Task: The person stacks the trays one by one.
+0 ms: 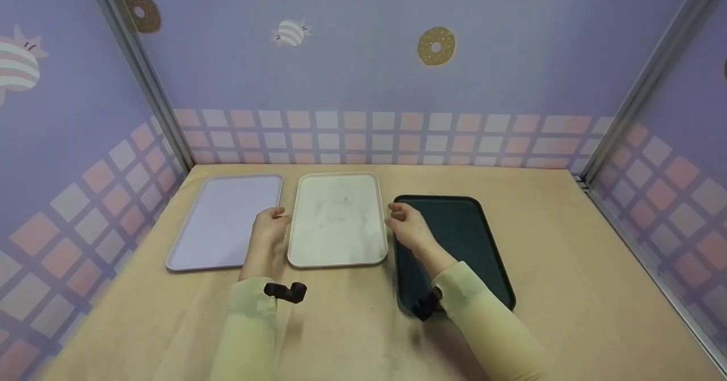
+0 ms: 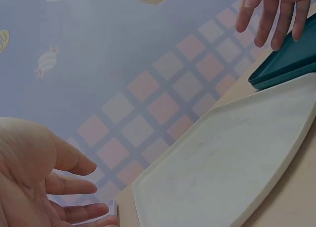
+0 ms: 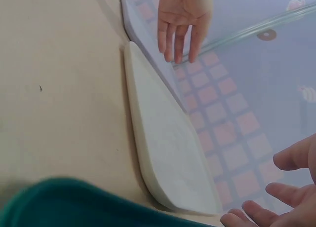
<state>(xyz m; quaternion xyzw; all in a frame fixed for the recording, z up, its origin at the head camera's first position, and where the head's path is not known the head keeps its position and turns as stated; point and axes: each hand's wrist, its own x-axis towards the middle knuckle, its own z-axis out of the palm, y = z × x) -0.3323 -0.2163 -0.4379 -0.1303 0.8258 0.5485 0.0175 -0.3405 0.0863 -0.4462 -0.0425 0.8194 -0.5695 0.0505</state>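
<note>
A white tray [image 1: 338, 220] with faint grey smudges lies flat on the table, between a lavender tray [image 1: 218, 227] and a dark green tray [image 1: 454, 239]. My left hand [image 1: 269, 227] hovers at the white tray's left side, over the lavender tray's right edge. On the opposite side, my right hand [image 1: 410, 227] is above the green tray's left edge. Both wrist views show the fingers of the left hand [image 2: 59, 182] and the right hand [image 3: 281, 197] spread loosely, with nothing held. In the left wrist view the green tray's edge [image 2: 281, 79] looks doubled.
The beige tabletop [image 1: 335, 324] extends in front of the trays and to their right. Patterned lavender walls [image 1: 363, 86] enclose the back and both sides, with metal posts [image 1: 142, 74] at the corners. A black wrist mount [image 1: 287, 292] sticks out from each sleeve.
</note>
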